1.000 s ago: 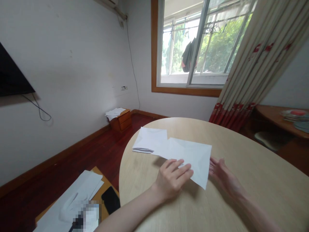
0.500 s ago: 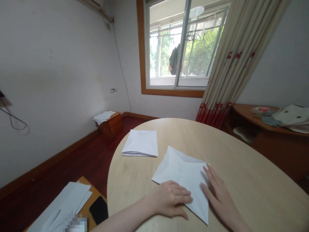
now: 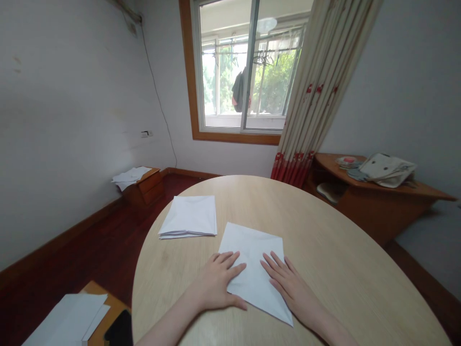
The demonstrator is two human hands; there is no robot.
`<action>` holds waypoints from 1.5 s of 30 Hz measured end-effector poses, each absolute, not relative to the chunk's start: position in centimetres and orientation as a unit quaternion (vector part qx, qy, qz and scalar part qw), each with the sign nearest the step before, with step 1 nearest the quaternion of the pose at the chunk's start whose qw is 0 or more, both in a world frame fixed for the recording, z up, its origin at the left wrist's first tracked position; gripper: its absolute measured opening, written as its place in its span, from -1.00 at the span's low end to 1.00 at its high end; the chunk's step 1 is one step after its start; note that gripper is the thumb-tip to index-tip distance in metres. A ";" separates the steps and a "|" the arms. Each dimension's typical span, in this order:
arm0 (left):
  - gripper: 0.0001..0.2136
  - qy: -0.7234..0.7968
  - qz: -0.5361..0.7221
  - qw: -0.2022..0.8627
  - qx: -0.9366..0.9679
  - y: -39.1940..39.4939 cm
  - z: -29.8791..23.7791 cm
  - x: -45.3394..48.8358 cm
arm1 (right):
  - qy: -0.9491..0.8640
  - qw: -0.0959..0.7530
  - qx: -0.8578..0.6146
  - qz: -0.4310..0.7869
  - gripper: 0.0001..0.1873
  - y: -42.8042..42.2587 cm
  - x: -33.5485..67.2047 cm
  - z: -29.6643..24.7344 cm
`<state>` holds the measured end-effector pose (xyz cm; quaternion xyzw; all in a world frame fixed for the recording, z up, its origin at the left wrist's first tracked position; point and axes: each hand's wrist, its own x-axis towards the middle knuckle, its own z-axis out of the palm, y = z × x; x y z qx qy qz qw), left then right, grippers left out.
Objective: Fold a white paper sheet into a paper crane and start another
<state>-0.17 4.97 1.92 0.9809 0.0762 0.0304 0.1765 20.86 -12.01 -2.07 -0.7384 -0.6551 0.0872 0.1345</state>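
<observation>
Pressing folded paper (image 3: 254, 274), left hand (image 3: 216, 283) and right hand (image 3: 291, 288) lie open, grip released.

table (image 3: 345, 269) at lower middle of frame | on it, folded paper (image 3: 254, 274) lies under left hand (image 3: 216, 283) and right hand (image 3: 293, 286) | paper stack (image 3: 189, 217) lies behind paper, toward left | small cabinet (image 3: 144, 190) stands behind table, left | bag (image 3: 387, 169) lies on desk (image 3: 378, 190) at right
</observation>
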 end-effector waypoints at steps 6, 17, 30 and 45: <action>-0.14 0.054 0.011 0.191 0.980 4.8 2.4 -0.1 | -0.680 0.160 -0.709 0.093 -0.45 -12.1 21.5 -2.2; -0.22 -0.018 -0.001 0.232 0.972 4.8 2.8 0.1 | -0.680 0.202 -0.676 0.198 -0.28 -12.4 21.1 -0.3; -0.49 -0.009 0.087 0.292 0.952 5.5 3.2 -0.5 | -0.609 0.291 -0.672 0.306 -0.56 -14.0 21.3 1.9; -0.63 0.030 0.142 0.363 0.920 5.5 0.8 0.7 | -0.619 0.296 -0.626 0.371 -0.35 -14.9 21.2 3.4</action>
